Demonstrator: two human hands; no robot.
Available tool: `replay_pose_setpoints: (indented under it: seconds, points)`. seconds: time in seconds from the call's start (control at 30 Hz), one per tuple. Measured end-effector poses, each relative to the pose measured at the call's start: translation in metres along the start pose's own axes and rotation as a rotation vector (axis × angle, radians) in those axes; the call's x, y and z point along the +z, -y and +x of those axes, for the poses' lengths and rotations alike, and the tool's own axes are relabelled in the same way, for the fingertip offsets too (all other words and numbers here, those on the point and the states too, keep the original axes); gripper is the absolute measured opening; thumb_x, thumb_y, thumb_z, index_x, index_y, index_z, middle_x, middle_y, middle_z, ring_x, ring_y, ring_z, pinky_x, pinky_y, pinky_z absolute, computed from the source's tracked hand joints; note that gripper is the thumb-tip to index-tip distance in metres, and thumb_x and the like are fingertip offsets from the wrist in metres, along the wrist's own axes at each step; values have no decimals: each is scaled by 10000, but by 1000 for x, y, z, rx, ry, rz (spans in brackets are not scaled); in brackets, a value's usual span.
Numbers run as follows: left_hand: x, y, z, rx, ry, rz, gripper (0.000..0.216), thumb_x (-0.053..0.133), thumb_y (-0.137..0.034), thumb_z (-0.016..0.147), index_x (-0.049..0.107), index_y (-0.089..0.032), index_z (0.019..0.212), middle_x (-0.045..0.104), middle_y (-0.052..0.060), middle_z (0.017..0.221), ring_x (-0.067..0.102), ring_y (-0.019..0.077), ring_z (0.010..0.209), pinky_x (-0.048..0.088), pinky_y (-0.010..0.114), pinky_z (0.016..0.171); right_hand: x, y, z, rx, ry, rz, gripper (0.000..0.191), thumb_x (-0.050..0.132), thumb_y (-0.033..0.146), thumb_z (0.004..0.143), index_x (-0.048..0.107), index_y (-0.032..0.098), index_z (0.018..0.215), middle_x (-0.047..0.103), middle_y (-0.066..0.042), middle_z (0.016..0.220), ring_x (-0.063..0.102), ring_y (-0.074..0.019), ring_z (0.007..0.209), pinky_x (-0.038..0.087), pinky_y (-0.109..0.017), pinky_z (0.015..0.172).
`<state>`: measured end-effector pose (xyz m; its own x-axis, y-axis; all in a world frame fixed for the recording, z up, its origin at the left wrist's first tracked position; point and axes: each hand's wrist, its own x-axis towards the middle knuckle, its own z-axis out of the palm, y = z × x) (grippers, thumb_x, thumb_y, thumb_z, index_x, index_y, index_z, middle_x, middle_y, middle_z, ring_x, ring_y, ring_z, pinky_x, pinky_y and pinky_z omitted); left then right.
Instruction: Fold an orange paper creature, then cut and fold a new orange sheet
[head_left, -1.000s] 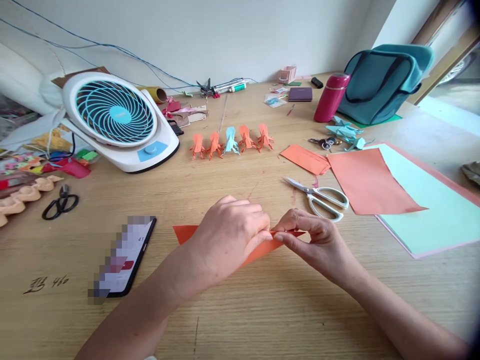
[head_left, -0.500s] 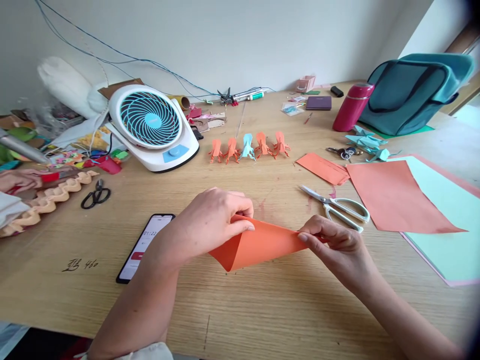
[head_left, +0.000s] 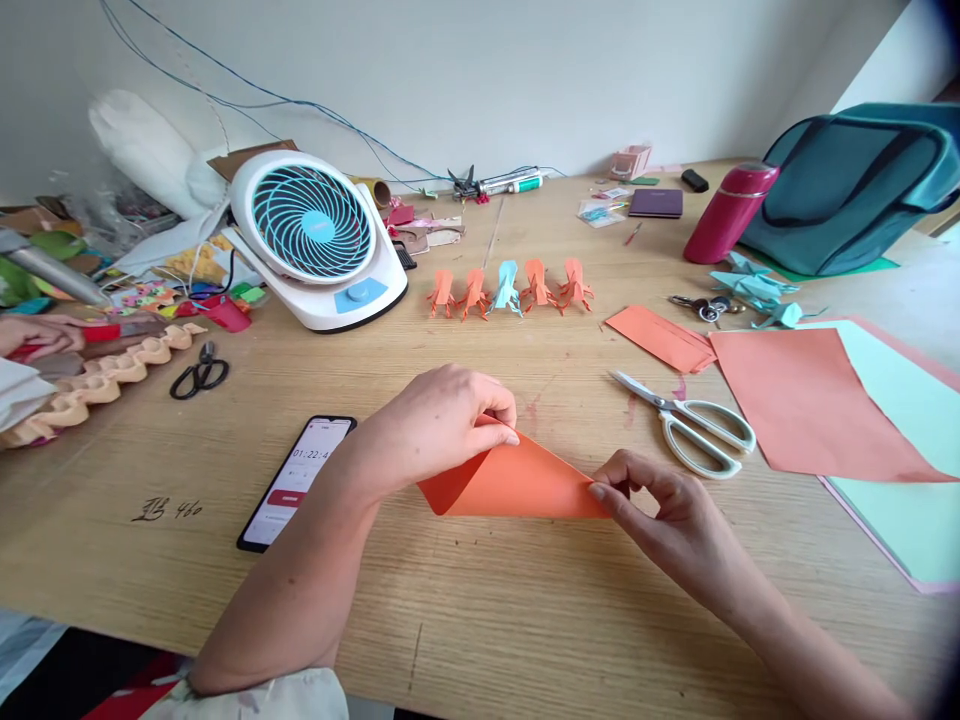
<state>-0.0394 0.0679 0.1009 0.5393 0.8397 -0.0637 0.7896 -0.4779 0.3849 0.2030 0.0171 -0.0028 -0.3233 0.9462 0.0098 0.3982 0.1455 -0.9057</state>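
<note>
An orange sheet of paper (head_left: 517, 480), bent over on itself with a rounded, uncreased left side, is held just above the table. My left hand (head_left: 450, 425) pinches its upper edge between thumb and fingers. At the right-hand corner, the thumb and forefinger of my right hand (head_left: 660, 500) are closed on the paper. White-handled scissors (head_left: 701, 430) lie beyond my right hand, blades partly apart. A phone (head_left: 296, 480) showing a running timer lies beside my left forearm.
Several folded paper figures (head_left: 507, 288) stand in a row. Orange paper pieces (head_left: 660, 338), larger sheets (head_left: 832, 400), a red bottle (head_left: 731, 215) and a teal bag (head_left: 847, 190) are right. A fan (head_left: 315, 240), black scissors (head_left: 199, 372) and another person's hand (head_left: 45, 335) are left.
My right hand has lowered slightly with its corner of the paper. My left hand has shifted a little up, and the paper's upper edge slopes more steeply. The view has turned slightly left.
</note>
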Motion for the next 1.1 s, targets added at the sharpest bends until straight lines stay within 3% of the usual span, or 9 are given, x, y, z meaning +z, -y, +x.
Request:
replay_pose_setpoints:
  seconds: [0.3, 0.43, 0.6, 0.87, 1.1]
  points:
    - [31, 18, 24, 45, 123, 37, 164, 573, -193, 801, 615, -196, 643, 653, -31, 700, 552, 133, 678, 318, 269, 619, 5, -8, -1, -31, 34, -331, 191, 546, 237, 896, 527, 215, 708, 564, 15, 678, 502, -149, 634, 374, -323, 681]
    - [48, 27, 36, 42, 197, 46, 146, 584, -212, 798, 623, -194, 658, 667, -22, 762, 580, 156, 761, 349, 281, 679, 7, -10, -1, -16, 59, -356, 40, 545, 211, 893, 579, 227, 881, 610, 7, 727, 551, -171, 683, 396, -318, 679]
    - [61, 32, 43, 4, 240, 35, 123, 585, -209, 792, 634, -193, 680, 679, -9, 796, 594, 172, 802, 359, 301, 724, 7, -11, -1, -129, 121, -461, 279, 489, 120, 907, 598, 262, 1121, 645, -25, 878, 583, -200, 834, 387, -341, 754]
    - [66, 30, 44, -60, 259, 42, 163, 576, -195, 798, 538, -174, 641, 627, -13, 771, 545, 170, 792, 345, 329, 773, 7, -14, 0, -171, 180, -592, 327, 485, 102, 916, 672, 259, 1134, 595, -25, 774, 551, -181, 734, 332, -329, 688]
    - [70, 28, 40, 25, 92, 128, 95, 636, -190, 783, 588, -190, 864, 567, 34, 995, 506, 220, 985, 361, 349, 837, 7, -13, 2, -162, 168, -599, 343, 501, 100, 905, 677, 281, 1138, 611, -22, 784, 565, -173, 737, 335, -318, 684]
